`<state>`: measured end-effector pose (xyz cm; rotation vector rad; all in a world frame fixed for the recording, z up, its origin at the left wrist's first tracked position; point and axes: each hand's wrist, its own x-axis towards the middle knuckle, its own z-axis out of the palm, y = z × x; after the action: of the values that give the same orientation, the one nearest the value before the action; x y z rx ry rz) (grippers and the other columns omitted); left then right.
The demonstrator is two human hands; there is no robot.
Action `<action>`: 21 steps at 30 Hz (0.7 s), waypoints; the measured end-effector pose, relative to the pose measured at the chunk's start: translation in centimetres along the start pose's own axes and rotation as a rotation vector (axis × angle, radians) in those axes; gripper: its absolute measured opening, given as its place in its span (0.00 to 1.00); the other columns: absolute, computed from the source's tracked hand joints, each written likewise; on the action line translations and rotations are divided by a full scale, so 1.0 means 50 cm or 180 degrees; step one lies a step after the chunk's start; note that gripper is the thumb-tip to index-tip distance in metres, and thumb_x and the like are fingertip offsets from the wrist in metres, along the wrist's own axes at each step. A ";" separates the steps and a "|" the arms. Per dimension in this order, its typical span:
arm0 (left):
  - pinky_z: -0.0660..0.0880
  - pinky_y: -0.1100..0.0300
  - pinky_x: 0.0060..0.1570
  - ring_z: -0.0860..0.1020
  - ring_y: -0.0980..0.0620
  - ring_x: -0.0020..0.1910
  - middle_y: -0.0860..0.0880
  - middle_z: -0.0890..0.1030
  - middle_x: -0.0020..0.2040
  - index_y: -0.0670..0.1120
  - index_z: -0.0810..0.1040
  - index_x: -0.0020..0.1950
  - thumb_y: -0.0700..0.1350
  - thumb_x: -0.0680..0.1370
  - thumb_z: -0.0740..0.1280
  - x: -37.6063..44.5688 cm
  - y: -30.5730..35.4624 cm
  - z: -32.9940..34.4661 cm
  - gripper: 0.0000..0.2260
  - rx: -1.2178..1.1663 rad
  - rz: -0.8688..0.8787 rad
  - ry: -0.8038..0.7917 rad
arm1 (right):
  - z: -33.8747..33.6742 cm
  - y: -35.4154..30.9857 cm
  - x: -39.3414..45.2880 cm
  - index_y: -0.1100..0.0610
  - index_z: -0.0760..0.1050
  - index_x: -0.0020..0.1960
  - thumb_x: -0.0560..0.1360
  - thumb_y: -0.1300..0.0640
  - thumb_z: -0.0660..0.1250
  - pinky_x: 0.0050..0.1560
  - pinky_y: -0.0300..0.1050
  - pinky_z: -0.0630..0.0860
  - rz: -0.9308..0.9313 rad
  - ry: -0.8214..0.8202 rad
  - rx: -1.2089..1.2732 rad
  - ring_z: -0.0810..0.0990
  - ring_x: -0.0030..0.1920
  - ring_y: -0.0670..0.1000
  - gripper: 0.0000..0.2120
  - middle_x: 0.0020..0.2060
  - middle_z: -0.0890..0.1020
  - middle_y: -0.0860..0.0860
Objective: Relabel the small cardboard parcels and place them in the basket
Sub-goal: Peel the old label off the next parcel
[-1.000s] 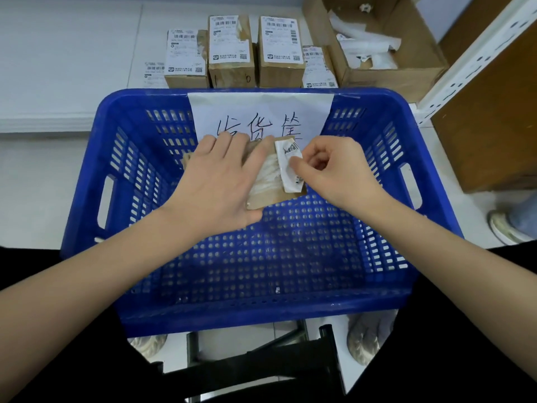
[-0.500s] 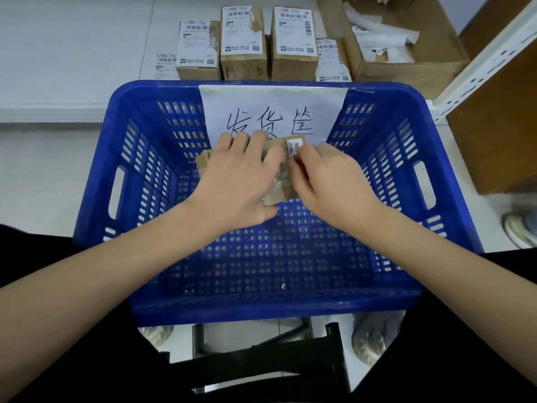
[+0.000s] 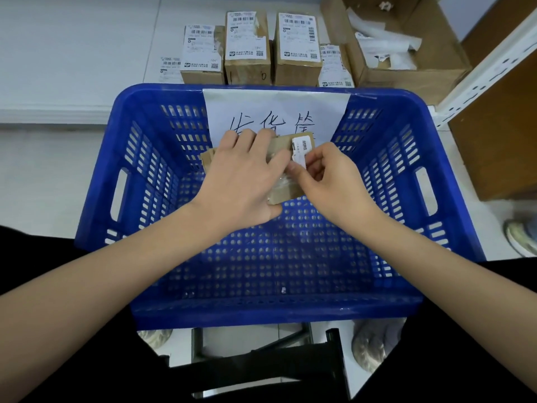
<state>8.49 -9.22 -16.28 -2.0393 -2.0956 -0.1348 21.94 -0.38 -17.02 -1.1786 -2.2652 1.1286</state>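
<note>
A small brown cardboard parcel [image 3: 283, 194] is held above the middle of the blue plastic basket [image 3: 386, 205]. My left hand [image 3: 247, 181] covers its top, fingers spread across it and thumb under its near edge. My right hand [image 3: 331, 178] pinches a white label [image 3: 299, 158] at the parcel's right end; the label is partly lifted off the cardboard. A strip of label with a barcode [image 3: 305, 144] still lies on the parcel's far corner. Much of the parcel is hidden under my left hand.
Several labelled brown parcels [image 3: 247, 45] stand in a row behind the basket on a white surface. An open carton [image 3: 406, 68] with peeled white paper strips is at the back right. A handwritten paper sign [image 3: 276, 112] hangs on the basket's far wall. A shoe [image 3: 523, 237] is at the right.
My right hand moved in to the parcel, pressed close beside my left, and now pinches the label's edge again. The view shifted slightly; the parcel stays over the basket.
</note>
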 end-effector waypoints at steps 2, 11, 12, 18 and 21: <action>0.67 0.51 0.41 0.77 0.40 0.41 0.37 0.79 0.52 0.41 0.76 0.44 0.54 0.55 0.76 -0.001 0.001 -0.001 0.25 0.0001 -0.0001 -0.0018 | 0.003 0.004 -0.002 0.54 0.68 0.44 0.75 0.49 0.69 0.33 0.37 0.68 -0.0055 0.0103 0.0092 0.69 0.29 0.42 0.11 0.31 0.72 0.45; 0.70 0.50 0.40 0.76 0.39 0.40 0.37 0.78 0.49 0.40 0.76 0.43 0.55 0.55 0.76 -0.003 -0.010 -0.003 0.26 -0.0055 -0.0056 -0.0148 | -0.016 -0.003 -0.010 0.57 0.73 0.43 0.75 0.53 0.68 0.38 0.45 0.74 -0.0482 -0.0111 -0.0498 0.75 0.32 0.47 0.08 0.31 0.77 0.46; 0.70 0.50 0.40 0.76 0.39 0.39 0.37 0.78 0.48 0.40 0.75 0.42 0.55 0.55 0.76 -0.003 -0.008 -0.003 0.26 -0.0108 -0.0054 -0.0160 | -0.020 -0.002 -0.011 0.56 0.73 0.42 0.75 0.54 0.68 0.37 0.42 0.73 -0.0453 -0.0183 -0.0532 0.75 0.32 0.45 0.08 0.30 0.77 0.45; 0.70 0.50 0.40 0.75 0.40 0.39 0.38 0.78 0.48 0.41 0.75 0.41 0.54 0.53 0.77 -0.003 -0.002 -0.009 0.25 -0.0130 -0.0030 -0.0091 | -0.023 -0.001 -0.011 0.56 0.71 0.39 0.76 0.57 0.68 0.32 0.32 0.69 -0.0363 -0.0226 -0.0484 0.71 0.28 0.41 0.09 0.28 0.74 0.44; 0.69 0.51 0.39 0.75 0.40 0.39 0.38 0.78 0.48 0.41 0.75 0.41 0.54 0.54 0.77 -0.005 -0.005 -0.006 0.25 -0.0108 -0.0034 -0.0135 | -0.023 -0.001 -0.008 0.57 0.72 0.39 0.76 0.55 0.68 0.35 0.38 0.71 -0.0353 -0.0347 -0.0526 0.72 0.30 0.43 0.10 0.29 0.75 0.45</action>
<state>8.25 -9.54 -16.02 -2.0681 -2.1441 -0.1307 22.86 -0.13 -16.24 -1.0580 -2.5147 1.0028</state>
